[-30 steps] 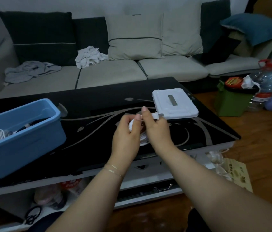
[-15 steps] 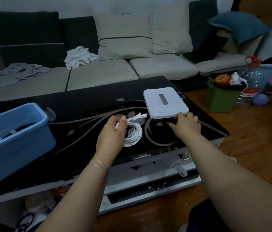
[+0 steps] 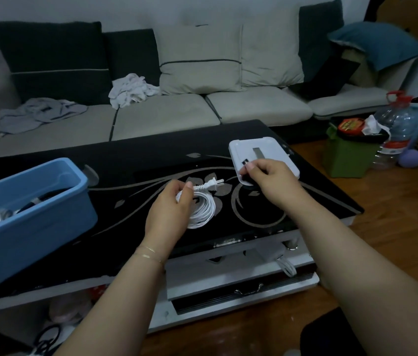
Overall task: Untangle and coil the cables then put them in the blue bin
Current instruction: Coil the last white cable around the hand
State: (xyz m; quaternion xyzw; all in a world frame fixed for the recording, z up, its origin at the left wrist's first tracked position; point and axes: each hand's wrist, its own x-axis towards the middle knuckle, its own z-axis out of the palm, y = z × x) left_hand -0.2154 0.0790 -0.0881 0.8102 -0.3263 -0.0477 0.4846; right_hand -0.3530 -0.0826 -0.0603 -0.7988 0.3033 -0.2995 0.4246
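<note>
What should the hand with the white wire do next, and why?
Probably carry the white cable left and drop it into the blue bin. It already looks coiled in the left hand, and the bin sits open beside it.

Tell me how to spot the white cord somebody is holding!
Find the black table in front of the sofa. Near its middle, the left hand holds a white cord wound into a coil, with its plug sticking out on top. The other cables lie in the blue bin; this is the only one held.
</note>
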